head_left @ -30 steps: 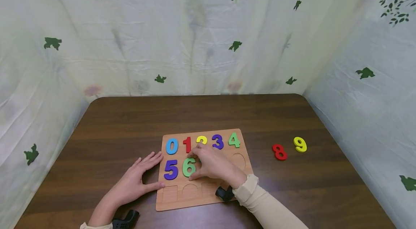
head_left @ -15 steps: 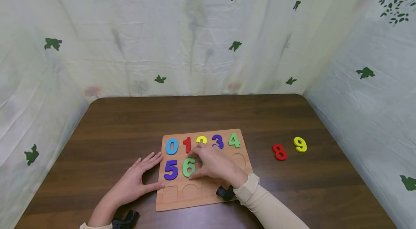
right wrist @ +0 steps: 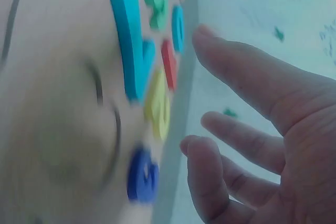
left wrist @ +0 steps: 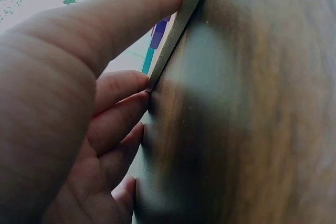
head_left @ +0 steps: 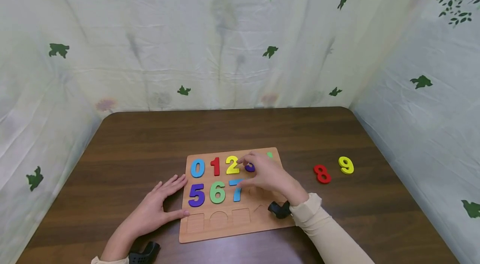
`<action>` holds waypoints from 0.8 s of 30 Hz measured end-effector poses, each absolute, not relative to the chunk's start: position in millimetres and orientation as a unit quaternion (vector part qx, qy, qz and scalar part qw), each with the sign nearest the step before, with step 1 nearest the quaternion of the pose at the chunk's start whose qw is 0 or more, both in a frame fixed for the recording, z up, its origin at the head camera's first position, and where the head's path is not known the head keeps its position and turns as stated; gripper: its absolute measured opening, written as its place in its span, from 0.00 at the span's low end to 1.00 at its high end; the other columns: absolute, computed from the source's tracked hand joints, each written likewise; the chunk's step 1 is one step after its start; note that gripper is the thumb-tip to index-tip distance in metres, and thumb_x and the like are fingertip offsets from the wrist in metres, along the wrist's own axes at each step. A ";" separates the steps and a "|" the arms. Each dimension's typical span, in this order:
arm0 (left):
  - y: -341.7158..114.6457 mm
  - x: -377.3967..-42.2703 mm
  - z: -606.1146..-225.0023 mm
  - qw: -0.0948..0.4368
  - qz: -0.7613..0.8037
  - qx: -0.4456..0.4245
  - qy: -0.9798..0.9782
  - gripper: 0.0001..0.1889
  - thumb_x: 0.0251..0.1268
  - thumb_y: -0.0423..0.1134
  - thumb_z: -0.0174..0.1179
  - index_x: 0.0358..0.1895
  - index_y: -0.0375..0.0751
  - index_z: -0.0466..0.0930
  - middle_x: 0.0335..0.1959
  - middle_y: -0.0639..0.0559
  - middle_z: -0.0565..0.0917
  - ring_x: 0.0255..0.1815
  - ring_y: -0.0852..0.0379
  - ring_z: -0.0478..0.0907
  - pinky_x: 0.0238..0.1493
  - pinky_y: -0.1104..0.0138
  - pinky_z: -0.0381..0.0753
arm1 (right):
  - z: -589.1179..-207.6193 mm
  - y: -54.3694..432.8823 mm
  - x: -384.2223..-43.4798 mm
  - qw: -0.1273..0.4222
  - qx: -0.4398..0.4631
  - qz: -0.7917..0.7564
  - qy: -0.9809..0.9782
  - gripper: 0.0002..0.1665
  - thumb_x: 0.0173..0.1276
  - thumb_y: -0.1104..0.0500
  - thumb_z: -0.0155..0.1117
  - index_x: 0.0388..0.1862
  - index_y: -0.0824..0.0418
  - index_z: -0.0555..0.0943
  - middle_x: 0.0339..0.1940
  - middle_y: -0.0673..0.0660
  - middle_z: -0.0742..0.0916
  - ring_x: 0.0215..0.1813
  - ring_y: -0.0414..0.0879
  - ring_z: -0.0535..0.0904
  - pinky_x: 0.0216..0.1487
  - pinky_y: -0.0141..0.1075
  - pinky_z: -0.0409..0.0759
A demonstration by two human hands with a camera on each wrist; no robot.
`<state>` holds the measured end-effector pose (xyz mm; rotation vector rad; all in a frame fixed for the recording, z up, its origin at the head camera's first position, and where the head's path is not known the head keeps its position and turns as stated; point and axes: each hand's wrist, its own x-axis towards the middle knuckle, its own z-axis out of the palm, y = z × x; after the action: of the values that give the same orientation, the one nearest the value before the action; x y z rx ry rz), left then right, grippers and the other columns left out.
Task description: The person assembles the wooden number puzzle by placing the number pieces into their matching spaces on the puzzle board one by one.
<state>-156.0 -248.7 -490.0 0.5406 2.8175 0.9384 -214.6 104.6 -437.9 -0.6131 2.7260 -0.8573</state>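
Note:
A wooden number board (head_left: 210,234) lies on the table with coloured digits in its recesses. My left hand (head_left: 155,210) rests at its left edge, thumb on the rim and fingers straight. My right hand (head_left: 268,176) is over the right half of the board, fingers apart and holding nothing. Just left of its thumb sits the blue 7 (head_left: 237,195), beside the green 6 (head_left: 217,192) and purple 5 (head_left: 196,195). In the upper row are the 0 (head_left: 197,168), 1 (head_left: 215,166) and yellow 2 (head_left: 232,165); the hand partly covers the purple 3 (head_left: 249,168) and green 4 (head_left: 270,155).
To the right of the board, a red 8 (head_left: 322,174) and a yellow 9 (head_left: 346,165) lie on the brown table (head_left: 232,130). The board's front row has shaped recesses. A pale patterned curtain (head_left: 225,47) hangs behind the table and at both sides.
My right hand has let go of the 7 and moved right and slightly up, uncovering the 7 and 2. The left hand stays at the board's edge.

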 end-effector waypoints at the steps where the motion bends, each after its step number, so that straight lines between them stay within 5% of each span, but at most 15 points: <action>1: -248.7 -155.9 -490.2 0.061 0.310 0.179 0.932 0.49 0.57 0.64 0.77 0.79 0.45 0.74 0.81 0.44 0.73 0.86 0.32 0.60 0.82 0.27 0.51 | -436.6 112.2 -216.3 0.107 -0.204 -0.296 0.927 0.39 0.61 0.44 0.85 0.69 0.54 0.83 0.64 0.55 0.85 0.64 0.54 0.82 0.63 0.52 0.85; 3: -248.7 -155.7 -490.5 0.061 0.311 0.180 0.931 0.49 0.57 0.64 0.78 0.79 0.45 0.74 0.81 0.44 0.73 0.86 0.33 0.60 0.82 0.27 0.51 | -433.6 128.4 -219.9 0.099 -0.192 -0.299 0.930 0.40 0.61 0.45 0.86 0.70 0.53 0.83 0.65 0.56 0.85 0.62 0.54 0.83 0.61 0.52 0.86; 10: -248.2 -154.9 -490.5 0.058 0.309 0.179 0.932 0.48 0.58 0.65 0.77 0.79 0.45 0.74 0.81 0.44 0.73 0.86 0.33 0.61 0.82 0.28 0.52 | -425.9 190.5 -229.1 0.082 -0.170 -0.318 0.929 0.41 0.62 0.50 0.85 0.72 0.58 0.81 0.67 0.63 0.84 0.31 0.46 0.76 0.35 0.37 0.81; 24: -247.1 -154.0 -488.6 0.056 0.310 0.179 0.932 0.48 0.58 0.64 0.77 0.79 0.44 0.74 0.81 0.44 0.73 0.86 0.33 0.61 0.82 0.28 0.52 | -432.6 280.9 -217.7 0.060 -0.132 -0.304 0.942 0.47 0.61 0.49 0.85 0.77 0.58 0.76 0.70 0.67 0.81 0.27 0.43 0.72 0.30 0.33 0.75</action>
<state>-154.0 -247.1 -488.6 0.5427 2.8283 0.9397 -217.7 280.9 -432.6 -0.4005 2.8507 -0.9208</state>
